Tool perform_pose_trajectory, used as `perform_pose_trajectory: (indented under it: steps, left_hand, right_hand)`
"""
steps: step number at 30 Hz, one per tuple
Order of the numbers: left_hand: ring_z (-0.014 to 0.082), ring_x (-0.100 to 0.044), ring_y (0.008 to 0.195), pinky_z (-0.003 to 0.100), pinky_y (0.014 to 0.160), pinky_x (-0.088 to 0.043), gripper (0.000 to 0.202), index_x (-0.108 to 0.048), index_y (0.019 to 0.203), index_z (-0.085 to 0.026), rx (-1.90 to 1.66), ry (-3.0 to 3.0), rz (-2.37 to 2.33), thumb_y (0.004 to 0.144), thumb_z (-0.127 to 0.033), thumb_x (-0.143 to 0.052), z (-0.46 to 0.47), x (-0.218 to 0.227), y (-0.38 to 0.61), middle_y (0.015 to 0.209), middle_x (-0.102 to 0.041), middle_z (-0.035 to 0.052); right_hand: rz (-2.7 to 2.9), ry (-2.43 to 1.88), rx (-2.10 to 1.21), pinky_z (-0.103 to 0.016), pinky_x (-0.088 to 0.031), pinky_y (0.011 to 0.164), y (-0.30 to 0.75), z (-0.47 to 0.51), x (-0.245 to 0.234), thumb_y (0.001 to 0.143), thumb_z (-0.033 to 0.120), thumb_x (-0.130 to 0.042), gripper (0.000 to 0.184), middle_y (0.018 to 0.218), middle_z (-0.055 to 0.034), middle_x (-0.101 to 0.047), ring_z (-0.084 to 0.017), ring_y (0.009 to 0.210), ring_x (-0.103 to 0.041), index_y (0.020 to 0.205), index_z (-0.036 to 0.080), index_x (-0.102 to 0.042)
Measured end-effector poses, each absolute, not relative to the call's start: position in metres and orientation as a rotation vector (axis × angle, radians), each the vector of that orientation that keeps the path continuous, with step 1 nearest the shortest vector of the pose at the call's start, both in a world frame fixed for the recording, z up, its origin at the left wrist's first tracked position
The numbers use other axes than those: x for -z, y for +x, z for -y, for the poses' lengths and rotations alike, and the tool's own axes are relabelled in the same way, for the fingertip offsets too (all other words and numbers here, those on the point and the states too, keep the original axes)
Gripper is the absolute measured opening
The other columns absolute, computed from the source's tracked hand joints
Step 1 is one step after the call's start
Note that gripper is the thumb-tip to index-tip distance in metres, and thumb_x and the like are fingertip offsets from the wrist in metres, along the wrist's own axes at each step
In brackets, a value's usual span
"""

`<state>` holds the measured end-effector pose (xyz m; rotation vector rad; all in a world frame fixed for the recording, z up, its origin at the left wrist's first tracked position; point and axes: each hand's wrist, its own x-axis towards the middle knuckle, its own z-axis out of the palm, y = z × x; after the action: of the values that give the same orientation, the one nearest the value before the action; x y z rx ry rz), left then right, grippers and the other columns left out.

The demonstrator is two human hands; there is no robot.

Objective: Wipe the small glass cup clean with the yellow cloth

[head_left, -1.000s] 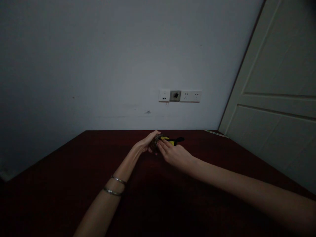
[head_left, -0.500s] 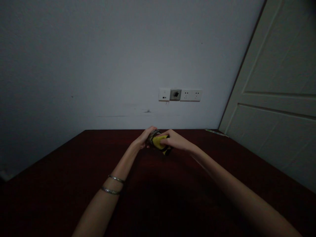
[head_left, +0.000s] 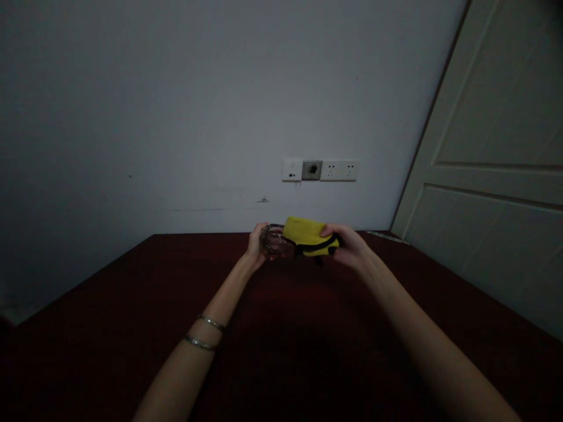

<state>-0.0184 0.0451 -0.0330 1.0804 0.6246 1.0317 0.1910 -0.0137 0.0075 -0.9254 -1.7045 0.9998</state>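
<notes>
Just above the far part of the dark red table (head_left: 211, 281), my two hands are close together. My left hand (head_left: 255, 246) is closed around the side of a clear, shiny round glass vessel (head_left: 273, 241); its exact kind is hard to make out in the dim light. My right hand (head_left: 349, 243) grips the right end of a yellow cloth (head_left: 305, 231) with black trim, thumb on top. The cloth's left end meets the right side of the glass vessel. Whether any of it sits inside the vessel I cannot tell.
A pale wall (head_left: 197, 117) rises behind the table, with a row of sockets (head_left: 338, 170) above its back edge. On the right stands a panelled door (head_left: 492, 146). A thin flat strip (head_left: 387, 237) lies at the table's back right corner.
My right hand has moved right, away from my left, and more of the yellow cloth now shows, stretched out lengthwise. The glass vessel is less covered. My left hand has barely moved.
</notes>
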Motion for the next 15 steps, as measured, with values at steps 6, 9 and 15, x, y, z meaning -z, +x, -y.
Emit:
perform_pose_trajectory:
  steps: [6,9,15]
  left_hand:
    - [0.0263,-0.065,0.06,0.025,0.039,-0.037,0.042,-0.057,0.1,-0.012,-1.0,0.936,-0.457,0.078,-0.043,-0.037,-0.039,0.023,-0.02,0.083,-0.068,0.0177]
    - [0.0284,-0.066,0.068,0.027,0.044,-0.041,0.041,-0.055,0.104,-0.014,-0.949,0.855,-0.38,0.076,-0.039,-0.039,-0.034,0.017,-0.017,0.088,-0.067,0.0182]
    - [0.028,-0.065,0.065,0.026,0.043,-0.04,0.04,-0.057,0.096,-0.014,-0.92,0.719,-0.404,0.074,-0.042,-0.038,-0.029,0.012,-0.008,0.086,-0.067,0.0185]
  right_hand:
    - [1.1,-0.841,-1.386,-0.017,-0.036,0.03,0.216,0.011,-0.023,0.065,0.019,-0.053,0.02,0.076,-0.0051,-0.065,-0.007,0.043,-0.047,0.084,0.015,-0.058]
    - [1.12,-0.868,-1.316,-0.02,-0.045,0.038,0.224,0.006,-0.024,0.072,0.024,-0.052,0.022,0.089,-0.0077,-0.068,-0.012,0.055,-0.058,0.092,0.016,-0.058]
    - [1.425,-0.833,-1.078,-0.043,-0.057,0.073,0.236,-0.006,-0.017,0.087,0.031,-0.037,0.032,0.113,-0.0131,-0.064,-0.026,0.1,-0.063,0.112,0.019,-0.052]
